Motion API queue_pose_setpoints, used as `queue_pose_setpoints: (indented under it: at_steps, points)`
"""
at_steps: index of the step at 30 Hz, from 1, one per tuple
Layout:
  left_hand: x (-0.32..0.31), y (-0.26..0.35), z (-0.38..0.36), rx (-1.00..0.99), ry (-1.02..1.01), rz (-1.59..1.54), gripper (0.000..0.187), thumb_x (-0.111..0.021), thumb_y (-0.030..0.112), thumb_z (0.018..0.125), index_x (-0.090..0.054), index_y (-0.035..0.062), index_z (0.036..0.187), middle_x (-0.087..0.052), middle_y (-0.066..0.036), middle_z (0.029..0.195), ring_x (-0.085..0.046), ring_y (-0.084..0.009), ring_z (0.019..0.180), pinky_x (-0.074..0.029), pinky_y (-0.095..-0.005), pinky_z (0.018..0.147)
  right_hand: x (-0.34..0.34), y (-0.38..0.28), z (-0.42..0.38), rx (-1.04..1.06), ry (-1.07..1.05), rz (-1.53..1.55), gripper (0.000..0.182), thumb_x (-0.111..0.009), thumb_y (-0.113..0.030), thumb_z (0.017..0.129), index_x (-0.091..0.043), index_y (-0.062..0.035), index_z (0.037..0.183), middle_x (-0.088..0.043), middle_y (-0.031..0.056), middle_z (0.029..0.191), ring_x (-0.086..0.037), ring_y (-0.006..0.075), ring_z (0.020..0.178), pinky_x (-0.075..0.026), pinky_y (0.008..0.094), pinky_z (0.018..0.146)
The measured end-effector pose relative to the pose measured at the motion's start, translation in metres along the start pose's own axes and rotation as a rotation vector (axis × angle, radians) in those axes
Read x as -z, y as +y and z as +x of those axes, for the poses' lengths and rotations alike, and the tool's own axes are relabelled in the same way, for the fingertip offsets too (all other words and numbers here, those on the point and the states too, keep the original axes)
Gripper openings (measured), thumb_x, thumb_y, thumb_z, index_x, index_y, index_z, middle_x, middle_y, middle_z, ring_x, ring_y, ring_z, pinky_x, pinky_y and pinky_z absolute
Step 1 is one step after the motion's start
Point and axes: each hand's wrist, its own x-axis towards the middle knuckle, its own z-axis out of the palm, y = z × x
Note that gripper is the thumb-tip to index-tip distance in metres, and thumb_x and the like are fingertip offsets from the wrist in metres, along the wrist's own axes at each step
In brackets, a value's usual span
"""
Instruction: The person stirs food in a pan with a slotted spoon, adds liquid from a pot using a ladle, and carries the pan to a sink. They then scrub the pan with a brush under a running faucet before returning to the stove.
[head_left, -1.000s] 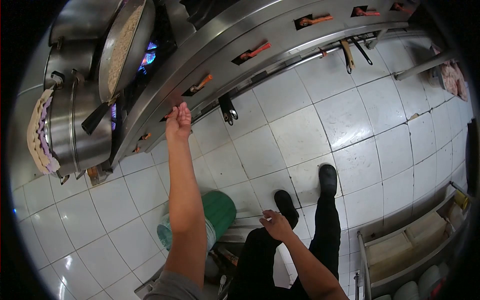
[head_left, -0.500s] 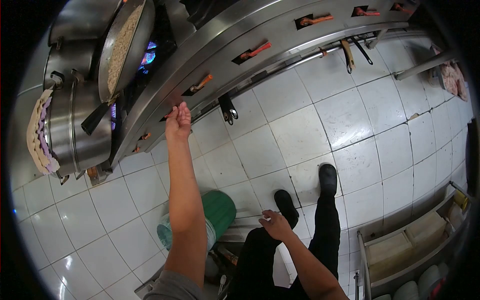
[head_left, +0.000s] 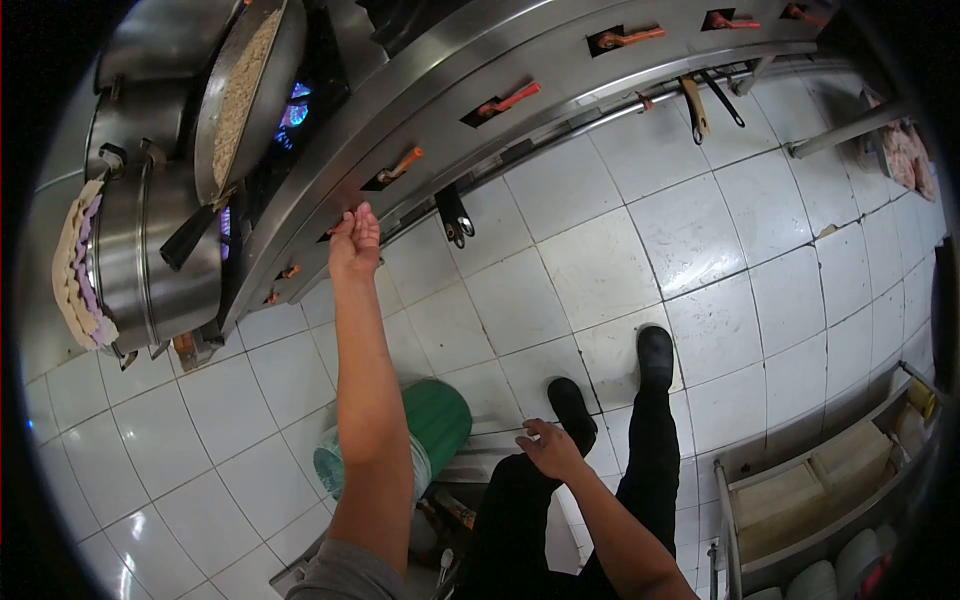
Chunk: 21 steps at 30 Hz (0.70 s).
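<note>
My left hand [head_left: 354, 240] reaches to the steel stove front [head_left: 330, 185], its thumb and index finger closed on a red knob [head_left: 325, 236] that they largely cover. To the right of it on the panel is an orange knob [head_left: 403, 163]. A tilted pan [head_left: 245, 105] of pale, crumbly food sits over a burner with a blue flame [head_left: 293, 115]. My right hand [head_left: 550, 449] hangs above my knee, fingers apart and slightly bent, holding nothing.
Large steel pots [head_left: 165, 250] stand at the left, one with a cloth [head_left: 82, 265]. A green bin [head_left: 436, 430] is under my left arm. Pan handles [head_left: 454, 216] stick out below the stove. A shelf with containers [head_left: 810, 490] is lower right.
</note>
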Motion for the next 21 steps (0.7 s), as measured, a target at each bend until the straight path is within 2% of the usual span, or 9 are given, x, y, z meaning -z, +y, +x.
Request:
queue_pose_setpoints:
  at_steps: [6,8,9,11,13,15,17,19,21]
  points:
    - [0.003,-0.002,0.000,-0.014,-0.015,0.012,0.012,-0.045,0.005,0.096,-0.051,-0.0049,0.099,-0.062,-0.020,0.099,-0.064,-0.0278,0.090,-0.056,-0.0363,0.074,0.003,-0.003,0.000,-0.027,-0.033,0.006,0.042,-0.062,-0.029,0.083,-0.058,-0.0010,0.114,-0.064,0.0183,0.101,-0.062,0.0324,0.091,-0.048,0.0401,0.082]
    - [0.012,-0.004,-0.003,0.015,-0.142,-0.033,0.021,-0.051,0.016,0.095,-0.052,-0.0040,0.101,-0.062,-0.019,0.097,-0.064,-0.0276,0.091,-0.056,-0.0357,0.074,0.003,-0.001,0.000,-0.019,-0.035,-0.001,0.042,-0.062,-0.029,0.083,-0.057,-0.0010,0.114,-0.064,0.0187,0.101,-0.062,0.0319,0.091,-0.049,0.0400,0.082]
    - [0.015,-0.002,-0.017,0.012,-0.140,-0.033,0.021,-0.051,0.016,0.095,-0.052,-0.0040,0.101,-0.062,-0.019,0.097,-0.064,-0.0276,0.091,-0.056,-0.0357,0.074,0.002,0.003,0.000,-0.010,-0.022,-0.006,0.042,-0.062,-0.028,0.083,-0.058,-0.0010,0.114,-0.064,0.0186,0.101,-0.063,0.0319,0.091,-0.049,0.0402,0.082]
    - [0.017,0.015,-0.069,0.149,-0.135,0.191,0.033,-0.058,0.027,0.092,-0.052,-0.0020,0.107,-0.063,-0.017,0.094,-0.065,-0.0264,0.086,-0.055,-0.0352,0.072,-0.004,0.009,0.001,0.017,-0.023,-0.008,0.041,-0.062,-0.028,0.083,-0.058,-0.0010,0.114,-0.064,0.0185,0.100,-0.063,0.0318,0.091,-0.049,0.0404,0.081]
    - [0.026,0.041,-0.119,-0.143,-0.061,0.655,0.039,-0.060,0.033,0.091,-0.052,-0.0010,0.109,-0.062,-0.013,0.092,-0.065,-0.0225,0.079,-0.055,-0.0321,0.061,-0.006,0.018,0.006,0.068,0.095,-0.011,0.037,-0.066,-0.026,0.082,-0.061,-0.0005,0.108,-0.067,0.0160,0.092,-0.066,0.0278,0.080,-0.051,0.0348,0.073]
    - [0.032,0.082,-0.156,-0.528,-0.011,0.840,0.045,-0.062,0.032,0.089,-0.049,-0.0003,0.118,-0.061,-0.010,0.089,-0.063,-0.0195,0.072,-0.053,-0.0302,0.054,-0.005,0.018,0.007,0.069,0.078,-0.017,0.036,-0.066,-0.026,0.081,-0.061,-0.0005,0.107,-0.067,0.0160,0.091,-0.066,0.0275,0.081,-0.052,0.0344,0.073]
    - [0.021,0.129,-0.173,-0.969,0.017,0.963,0.057,-0.065,0.031,0.087,-0.041,-0.0001,0.128,-0.060,-0.009,0.087,-0.061,-0.0181,0.072,-0.051,-0.0265,0.054,-0.006,0.015,0.007,0.057,0.064,-0.024,0.036,-0.066,-0.026,0.081,-0.061,-0.0006,0.107,-0.067,0.0161,0.091,-0.066,0.0273,0.081,-0.052,0.0341,0.074]
    - [-0.012,0.166,-0.180,-1.293,0.069,1.141,0.073,-0.067,0.031,0.086,-0.028,0.0006,0.139,-0.060,-0.011,0.090,-0.059,-0.0186,0.073,-0.048,-0.0274,0.058,-0.005,0.014,0.006,0.026,0.050,-0.008,0.037,-0.066,-0.027,0.081,-0.061,-0.0009,0.107,-0.067,0.0171,0.091,-0.066,0.0290,0.083,-0.051,0.0353,0.076]
    - [-0.044,0.187,-0.182,-1.338,0.070,1.275,0.072,-0.067,0.034,0.085,-0.032,-0.0005,0.138,-0.061,-0.012,0.088,-0.059,-0.0187,0.073,-0.047,-0.0283,0.061,-0.008,0.019,0.007,0.021,0.057,-0.045,0.037,-0.066,-0.028,0.082,-0.061,-0.0011,0.107,-0.067,0.0175,0.092,-0.066,0.0300,0.085,-0.051,0.0359,0.077]
